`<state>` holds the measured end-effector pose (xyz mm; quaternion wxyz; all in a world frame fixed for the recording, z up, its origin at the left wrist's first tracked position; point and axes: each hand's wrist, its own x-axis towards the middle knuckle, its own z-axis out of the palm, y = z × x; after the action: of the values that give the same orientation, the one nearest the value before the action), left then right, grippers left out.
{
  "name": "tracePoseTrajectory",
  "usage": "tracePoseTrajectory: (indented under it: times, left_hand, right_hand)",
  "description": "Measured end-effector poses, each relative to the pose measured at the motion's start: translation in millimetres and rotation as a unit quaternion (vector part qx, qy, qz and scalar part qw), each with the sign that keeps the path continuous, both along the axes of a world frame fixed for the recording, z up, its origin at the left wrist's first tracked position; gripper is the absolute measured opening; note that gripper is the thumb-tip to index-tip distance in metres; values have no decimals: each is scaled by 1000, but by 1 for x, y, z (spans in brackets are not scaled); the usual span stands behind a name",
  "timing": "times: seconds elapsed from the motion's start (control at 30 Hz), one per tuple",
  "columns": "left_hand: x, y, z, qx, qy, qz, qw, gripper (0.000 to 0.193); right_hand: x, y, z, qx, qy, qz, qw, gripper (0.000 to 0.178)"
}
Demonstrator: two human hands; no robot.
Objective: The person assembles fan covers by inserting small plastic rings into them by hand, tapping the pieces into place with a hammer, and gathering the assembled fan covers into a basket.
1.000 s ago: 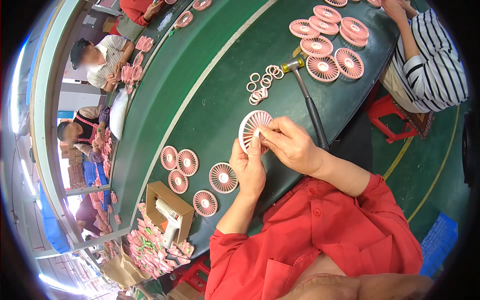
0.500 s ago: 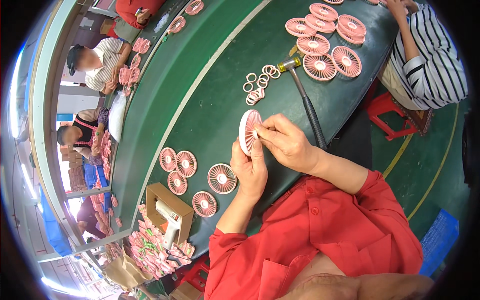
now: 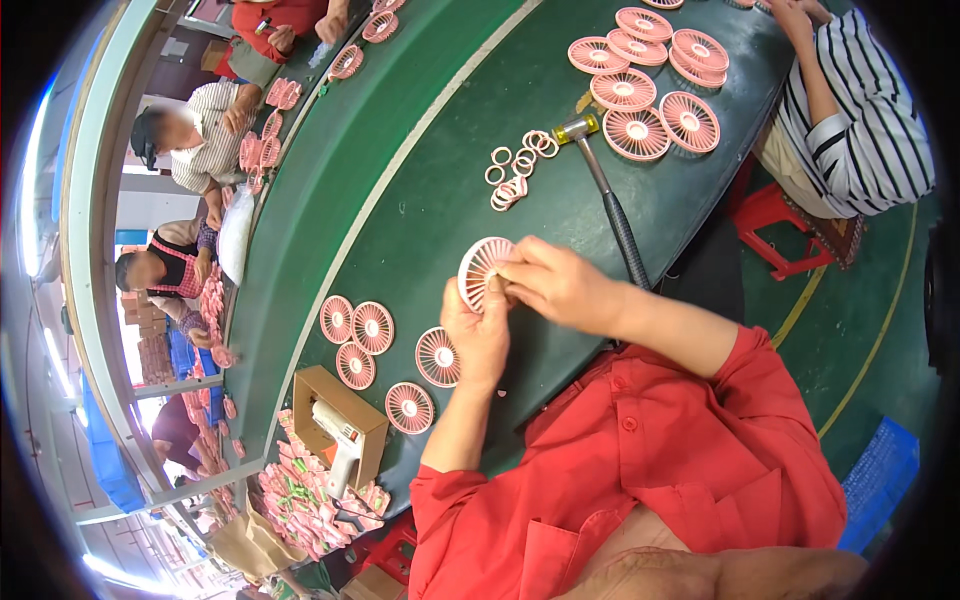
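A round pink fan grille [image 3: 478, 270] with radial ribs is tilted up in front of me, above the green table. My left hand [image 3: 474, 338] grips its lower rim, thumb laid across the ribs towards the hub. My right hand [image 3: 565, 288] is closed at the grille's right side, fingertips pinched near the hub; whether a small part sits between them is hidden. Beyond the hands lie several loose pink rings [image 3: 523, 161]. A hammer [image 3: 622, 225] with a yellow head and black grip rests to their right. Left of my left hand, another grille [image 3: 436, 358] lies partly covered.
Several grilles [image 3: 372, 328] lie at left, and more are stacked [image 3: 637, 133] at the far right. A cardboard box [image 3: 372, 440] holds a white heat-gun-like tool [image 3: 342, 465] beside piled pink parts [image 3: 300, 490]. A co-worker in stripes [image 3: 860, 110] sits at right; others work across the belt.
Both hands have shifted slightly left and nearer with the grille, whose face has turned more into view. My left hand now overlaps a loose grille's edge. Co-workers across the belt have moved their arms.
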<state>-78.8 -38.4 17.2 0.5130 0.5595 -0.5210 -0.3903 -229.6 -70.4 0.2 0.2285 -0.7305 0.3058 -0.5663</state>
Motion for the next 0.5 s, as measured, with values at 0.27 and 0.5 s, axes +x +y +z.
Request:
tracePoseTrajectory:
  times: [0.27,0.5]
  left_hand:
    - [128,-64,-15,-185,-483,68,853,14]
    - [87,-47,3,40,212,63,974,11]
  right_hand:
    - [-37,-89,-19,36,251,-97,962,40]
    - [-40,-97,-31,-57,261,-120,956,17]
